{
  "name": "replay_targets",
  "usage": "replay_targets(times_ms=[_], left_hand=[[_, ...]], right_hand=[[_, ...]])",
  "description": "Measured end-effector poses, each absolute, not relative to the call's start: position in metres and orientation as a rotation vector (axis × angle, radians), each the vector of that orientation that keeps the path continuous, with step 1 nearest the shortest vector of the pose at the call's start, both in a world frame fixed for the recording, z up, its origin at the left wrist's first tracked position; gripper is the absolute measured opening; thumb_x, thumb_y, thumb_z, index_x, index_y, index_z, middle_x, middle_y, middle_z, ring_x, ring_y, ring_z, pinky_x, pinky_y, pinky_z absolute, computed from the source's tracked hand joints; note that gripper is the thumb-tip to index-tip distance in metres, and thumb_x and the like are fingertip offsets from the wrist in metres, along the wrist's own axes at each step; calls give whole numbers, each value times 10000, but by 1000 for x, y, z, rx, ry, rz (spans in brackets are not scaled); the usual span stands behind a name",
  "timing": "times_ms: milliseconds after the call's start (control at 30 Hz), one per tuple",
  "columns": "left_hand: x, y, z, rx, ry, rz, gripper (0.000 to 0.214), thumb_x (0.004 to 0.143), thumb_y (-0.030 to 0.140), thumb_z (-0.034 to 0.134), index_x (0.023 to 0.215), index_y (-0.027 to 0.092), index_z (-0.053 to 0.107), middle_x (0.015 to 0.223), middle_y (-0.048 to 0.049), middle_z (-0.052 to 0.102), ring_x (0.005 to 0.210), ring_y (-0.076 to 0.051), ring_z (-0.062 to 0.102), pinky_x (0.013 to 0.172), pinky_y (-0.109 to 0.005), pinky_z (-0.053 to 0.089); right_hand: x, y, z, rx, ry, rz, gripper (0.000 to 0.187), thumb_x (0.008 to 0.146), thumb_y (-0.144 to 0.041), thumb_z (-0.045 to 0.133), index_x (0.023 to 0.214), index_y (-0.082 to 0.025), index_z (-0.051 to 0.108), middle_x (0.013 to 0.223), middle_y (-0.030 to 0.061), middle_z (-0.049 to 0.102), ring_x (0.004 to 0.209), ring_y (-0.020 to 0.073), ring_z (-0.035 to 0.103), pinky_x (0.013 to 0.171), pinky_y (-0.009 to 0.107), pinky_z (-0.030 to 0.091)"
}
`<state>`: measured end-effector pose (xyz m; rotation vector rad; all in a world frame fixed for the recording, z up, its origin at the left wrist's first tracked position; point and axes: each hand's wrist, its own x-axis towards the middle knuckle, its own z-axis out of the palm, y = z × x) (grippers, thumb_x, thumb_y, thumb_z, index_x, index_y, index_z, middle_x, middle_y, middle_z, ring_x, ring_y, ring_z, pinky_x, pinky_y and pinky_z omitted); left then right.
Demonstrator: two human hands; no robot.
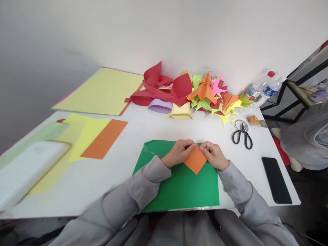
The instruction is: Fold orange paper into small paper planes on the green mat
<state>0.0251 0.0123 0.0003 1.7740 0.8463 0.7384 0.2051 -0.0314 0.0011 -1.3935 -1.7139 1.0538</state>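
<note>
Both hands pinch the upper edges of a small orange paper square (195, 160), which is turned corner-down toward me. My left hand (179, 152) is closed on its upper left side, and my right hand (214, 154) is closed on its upper right side. The far corner is partly hidden behind the fingers. Beneath the hands lies a green sheet or board (184, 191) on the white table. To the right of my right hand are black-handled scissors (242, 135), blades pointing away from me.
A pile of folded paper shapes (205, 92) and curled red paper (153, 92) stands at the back. Large yellow sheets (102, 90), an orange strip (105, 139) and a white box-like object (33, 167) lie left. At right are a black phone (276, 180) and bottles (269, 90).
</note>
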Motion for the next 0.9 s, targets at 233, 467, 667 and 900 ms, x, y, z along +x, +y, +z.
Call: replay_targets(times_ms=[233,467,667,900], left_hand=[[24,14,-3,1848,862,761,376,852,364,427,532,174,372,514,53,294,521,-87,280,493,-233,245],[23,12,5,1765,854,766,337,868,390,413,644,156,508,586,25,445,583,-108,378,543,-236,324],[23,14,1,1833,919,755,325,855,368,421,611,161,480,548,32,425,544,-102,366,528,-239,304],[24,15,2,1893,915,761,330,858,368,404,587,180,401,541,44,368,538,-101,344,529,-246,278]], right_hand=[[203,-31,2,-1393,-1713,1089,297,855,-469,489,742,-197,535,536,-65,391,481,93,324,466,231,275],[205,-30,3,-1387,-1582,1085,314,831,-491,531,734,-193,554,527,-60,413,473,93,335,461,238,269],[206,-30,2,-1392,-1565,1096,317,819,-494,546,730,-191,563,513,-63,412,466,89,325,458,235,261],[205,-29,3,-1392,-1526,1115,314,796,-489,568,717,-185,562,511,-63,413,464,92,332,464,239,260]])
